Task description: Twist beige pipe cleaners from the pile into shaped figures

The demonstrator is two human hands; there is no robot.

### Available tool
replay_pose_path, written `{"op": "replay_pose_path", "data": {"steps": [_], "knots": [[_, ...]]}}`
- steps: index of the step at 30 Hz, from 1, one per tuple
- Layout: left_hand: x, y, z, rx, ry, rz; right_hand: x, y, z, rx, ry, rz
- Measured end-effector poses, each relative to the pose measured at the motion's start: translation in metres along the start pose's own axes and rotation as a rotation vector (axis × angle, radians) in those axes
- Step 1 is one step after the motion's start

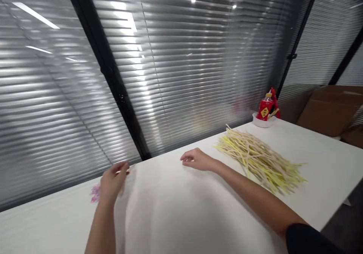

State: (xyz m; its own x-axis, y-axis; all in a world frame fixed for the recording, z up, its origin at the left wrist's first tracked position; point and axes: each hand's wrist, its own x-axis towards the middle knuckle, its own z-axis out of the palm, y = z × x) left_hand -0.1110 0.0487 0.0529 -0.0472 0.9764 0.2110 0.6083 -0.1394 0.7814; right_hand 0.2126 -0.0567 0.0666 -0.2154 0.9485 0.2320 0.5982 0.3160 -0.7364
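Dark sleeve (306, 239) closest, lower right, with our bare right forearm (255, 197) slanting from it across the white bench (56, 223). Our right hand (198, 159) is near the far edge, around mid-length: fingers loosely curled, thumb and index tips parted, nothing seen between them. Our left hand (113, 178) is further left, also toward the far edge, fingers bent in. We note a pale, blurred strip (122, 191) beside its palm; we cannot tell whether the fingers grip it. Just left of that wrist, a small pink-purple cluster (95, 192) lies on the bench, partly hidden by the hand.

To the right of our right hand, well apart from the fingers, a loose heap of yellow and beige strands (258, 155) runs from near the far edge toward the near right side, ends splayed. At the far right corner we record a white bowl (256, 122) with a red bottle (264, 108), yellow-capped, in it. Brown cardboard (326, 110) stands beyond the right edge; slatted blinds (181, 57) back the far edge.
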Motion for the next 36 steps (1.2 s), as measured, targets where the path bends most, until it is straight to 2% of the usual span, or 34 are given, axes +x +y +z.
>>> {"op": "replay_pose_path", "data": {"steps": [2,4,7,9,12,15,19,25,31,34,36], "knots": [[-0.012,0.026,0.030,-0.079,-0.179,0.057,-0.020,0.008,-0.038,-0.110,0.020,0.103],[-0.030,0.050,0.059,-0.077,-0.381,0.188,-0.037,0.010,-0.078,-0.178,-0.034,0.196],[-0.065,0.078,0.090,-0.028,-0.668,0.339,-0.060,0.010,-0.129,-0.309,-0.020,0.358],[-0.088,0.089,0.104,-0.017,-0.768,0.362,-0.072,0.010,-0.154,-0.414,0.014,0.475],[-0.115,0.094,0.120,-0.126,-0.884,0.296,-0.084,0.012,-0.173,-0.477,0.025,0.655],[-0.129,0.090,0.131,-0.326,-0.979,0.153,-0.086,0.014,-0.178,-0.495,0.000,0.775],[-0.130,0.083,0.136,-0.446,-0.954,0.039,-0.082,0.016,-0.176,-0.501,-0.086,0.834],[-0.128,0.083,0.135,-0.407,-0.920,0.049,-0.062,0.023,-0.153,-0.627,-0.369,0.907],[-0.133,0.083,0.136,-0.347,-0.889,0.060,-0.048,0.029,-0.137,-0.858,-0.399,1.006],[-0.133,0.083,0.136,-0.344,-0.881,0.059,-0.054,0.024,-0.142,-0.759,-0.391,0.928],[-0.132,0.082,0.136,-0.356,-0.885,0.058,-0.060,0.017,-0.146,-0.616,-0.323,0.761]]}}
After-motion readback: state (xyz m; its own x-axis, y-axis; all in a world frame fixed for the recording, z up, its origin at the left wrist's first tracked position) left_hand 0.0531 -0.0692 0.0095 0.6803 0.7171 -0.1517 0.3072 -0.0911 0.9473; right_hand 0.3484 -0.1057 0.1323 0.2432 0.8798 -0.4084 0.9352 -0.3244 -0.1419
